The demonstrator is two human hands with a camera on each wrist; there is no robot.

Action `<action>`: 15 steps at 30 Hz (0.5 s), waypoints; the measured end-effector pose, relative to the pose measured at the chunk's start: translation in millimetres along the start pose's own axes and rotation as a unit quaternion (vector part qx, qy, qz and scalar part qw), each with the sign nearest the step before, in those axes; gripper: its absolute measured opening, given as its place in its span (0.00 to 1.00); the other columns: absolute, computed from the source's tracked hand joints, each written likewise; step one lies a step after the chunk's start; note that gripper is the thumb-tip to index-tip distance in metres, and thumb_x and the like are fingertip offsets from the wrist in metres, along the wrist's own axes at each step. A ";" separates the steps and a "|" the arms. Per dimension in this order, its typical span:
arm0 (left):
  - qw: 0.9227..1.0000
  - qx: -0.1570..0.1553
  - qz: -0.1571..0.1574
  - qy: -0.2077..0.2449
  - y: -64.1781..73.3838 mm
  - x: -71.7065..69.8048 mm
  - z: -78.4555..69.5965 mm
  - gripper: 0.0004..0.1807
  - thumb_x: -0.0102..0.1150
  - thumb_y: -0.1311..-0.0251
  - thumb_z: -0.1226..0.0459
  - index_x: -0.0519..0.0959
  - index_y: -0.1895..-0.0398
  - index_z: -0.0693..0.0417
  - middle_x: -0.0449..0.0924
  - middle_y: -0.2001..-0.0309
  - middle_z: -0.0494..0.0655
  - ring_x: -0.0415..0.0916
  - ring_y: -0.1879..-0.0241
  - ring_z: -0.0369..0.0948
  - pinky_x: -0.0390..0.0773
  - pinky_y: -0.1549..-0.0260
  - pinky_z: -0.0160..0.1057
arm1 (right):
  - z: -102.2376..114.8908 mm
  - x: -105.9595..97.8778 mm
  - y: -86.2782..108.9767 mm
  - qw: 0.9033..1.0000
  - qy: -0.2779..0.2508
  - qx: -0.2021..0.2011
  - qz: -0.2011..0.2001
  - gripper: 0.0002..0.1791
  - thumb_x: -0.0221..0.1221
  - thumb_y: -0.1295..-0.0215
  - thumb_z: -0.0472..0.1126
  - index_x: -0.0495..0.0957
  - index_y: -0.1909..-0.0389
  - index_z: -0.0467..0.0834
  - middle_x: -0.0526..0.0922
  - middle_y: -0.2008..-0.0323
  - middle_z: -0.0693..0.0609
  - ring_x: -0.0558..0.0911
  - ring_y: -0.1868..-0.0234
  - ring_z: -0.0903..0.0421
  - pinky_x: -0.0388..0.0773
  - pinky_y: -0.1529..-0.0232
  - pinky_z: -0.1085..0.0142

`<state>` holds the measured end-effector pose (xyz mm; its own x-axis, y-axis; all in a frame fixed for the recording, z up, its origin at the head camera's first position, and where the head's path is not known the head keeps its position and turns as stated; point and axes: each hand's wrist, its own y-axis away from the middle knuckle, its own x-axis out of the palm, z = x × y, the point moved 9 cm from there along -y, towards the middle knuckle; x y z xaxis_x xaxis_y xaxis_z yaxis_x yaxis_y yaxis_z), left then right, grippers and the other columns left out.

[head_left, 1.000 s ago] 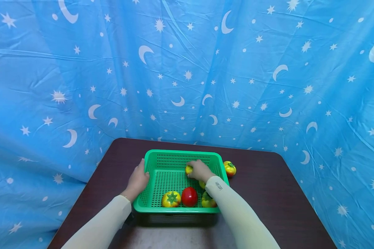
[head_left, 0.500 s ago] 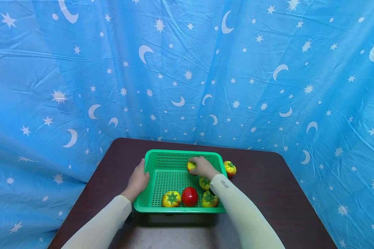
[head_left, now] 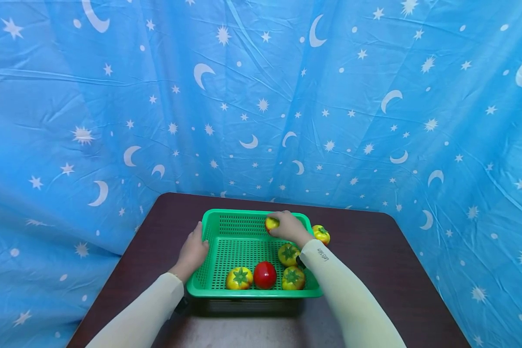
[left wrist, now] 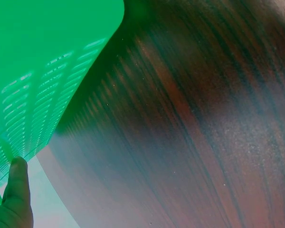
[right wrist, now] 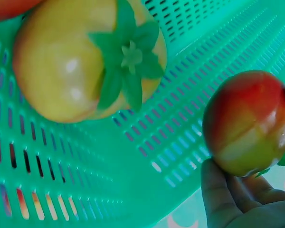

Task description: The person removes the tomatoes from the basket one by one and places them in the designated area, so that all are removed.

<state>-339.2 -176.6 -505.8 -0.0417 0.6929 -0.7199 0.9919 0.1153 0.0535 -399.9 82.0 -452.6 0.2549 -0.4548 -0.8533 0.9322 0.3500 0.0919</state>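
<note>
Fingers (head_left: 197,232) of the bare left hand (head_left: 190,255): clamped on the left side of a rectangular green plastic basket with slotted walls (head_left: 252,294), thumb at the rim, the rest along the outside. Cream left sleeve (head_left: 135,309) below them. Well left of those fingers, and running behind everything from where I stand, a sky-blue curtain printed with white moons and stars (head_left: 261,96). Beneath the basket, out past both hands, a dark brown wood-grain table (head_left: 365,246).

Right of the left fingers, in the basket by its near wall: a round yellow fruit with a green star-shaped leaf cap (head_left: 239,278), then, just beside it, a glossy red round fruit (head_left: 265,275).

Next, the bare right hand (head_left: 289,228). Thumb and fingers clamped on a shiny round red-and-yellow fruit (head_left: 271,224), held at the far right part of the basket; bit of green leaf at its edge. Can't tell if it touches the far wall.

Nearer the person than the right fingers, in the basket: a round yellow-green fruit (head_left: 288,254) and, just in front, a second leaf-capped yellow-green fruit (head_left: 293,278) in the near right corner.

Right of the right fingers, outside on the table, just beside the basket: a yellow-and-red leaf-capped fruit (head_left: 321,235). Cream right sleeve (head_left: 352,299) below.
</note>
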 end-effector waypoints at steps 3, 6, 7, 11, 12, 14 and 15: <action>1.000 0.000 0.002 -0.001 0.4 0.9 1.0 0.37 0.40 0.31 0.66 0.36 0.25 0.59 0.52 0.30 0.67 0.55 0.32 0.60 0.64 0.39 0.61 | -5.7 -6.8 0.1 1.000 -0.014 0.005 -0.016 0.31 0.60 0.44 0.39 0.70 0.36 0.51 0.70 0.42 0.44 0.72 0.59 0.52 0.72 0.67 0.65; 1.000 0.003 0.003 0.000 1.1 0.1 -0.1 0.37 0.40 0.31 0.66 0.36 0.25 0.59 0.52 0.30 0.67 0.55 0.32 0.61 0.63 0.39 0.61 | -9.9 -13.5 0.2 0.999 -0.028 0.004 -0.032 0.31 0.59 0.43 0.39 0.69 0.35 0.51 0.69 0.39 0.45 0.71 0.54 0.51 0.72 0.65 0.63; 1.000 0.004 0.002 0.001 1.2 -0.2 -0.6 0.37 0.40 0.32 0.66 0.36 0.25 0.60 0.52 0.30 0.67 0.55 0.32 0.61 0.63 0.39 0.61 | -10.5 -15.3 0.5 0.999 -0.032 0.004 -0.035 0.31 0.58 0.42 0.39 0.69 0.35 0.51 0.69 0.38 0.45 0.70 0.52 0.51 0.72 0.64 0.63; 1.000 0.003 0.003 0.006 1.6 -0.9 -1.0 0.37 0.40 0.31 0.66 0.36 0.25 0.59 0.52 0.30 0.67 0.55 0.31 0.60 0.63 0.38 0.61 | -10.7 -18.9 1.2 0.999 -0.040 -0.002 -0.036 0.30 0.58 0.42 0.41 0.69 0.35 0.50 0.68 0.37 0.46 0.70 0.49 0.50 0.73 0.60 0.62; 1.000 0.003 0.003 0.006 1.5 -0.8 -0.8 0.37 0.40 0.31 0.66 0.36 0.25 0.59 0.52 0.30 0.67 0.55 0.31 0.60 0.63 0.38 0.61 | -10.6 -19.3 1.1 0.999 -0.039 -0.004 -0.036 0.30 0.58 0.42 0.41 0.69 0.35 0.50 0.69 0.37 0.47 0.70 0.50 0.50 0.73 0.61 0.62; 1.000 0.002 0.004 0.006 1.5 -0.3 -0.1 0.37 0.40 0.31 0.66 0.36 0.25 0.59 0.52 0.30 0.67 0.55 0.31 0.60 0.64 0.39 0.61 | -10.2 -21.0 1.1 0.998 -0.044 -0.008 -0.035 0.30 0.58 0.42 0.41 0.69 0.35 0.50 0.70 0.38 0.47 0.71 0.52 0.51 0.74 0.62 0.63; 1.000 0.002 0.005 0.007 1.8 0.0 -0.1 0.37 0.40 0.31 0.66 0.36 0.25 0.59 0.52 0.30 0.67 0.55 0.31 0.60 0.64 0.39 0.61 | -10.1 -22.1 1.0 0.998 -0.046 -0.010 -0.035 0.30 0.58 0.42 0.41 0.69 0.35 0.50 0.71 0.38 0.48 0.72 0.53 0.52 0.73 0.63 0.64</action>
<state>-337.4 -176.3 -505.6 -0.0329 0.7033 -0.7102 0.9927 0.1056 0.0587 -407.1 100.6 -438.9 0.2121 -0.5524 -0.8062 0.9438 0.3297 0.0224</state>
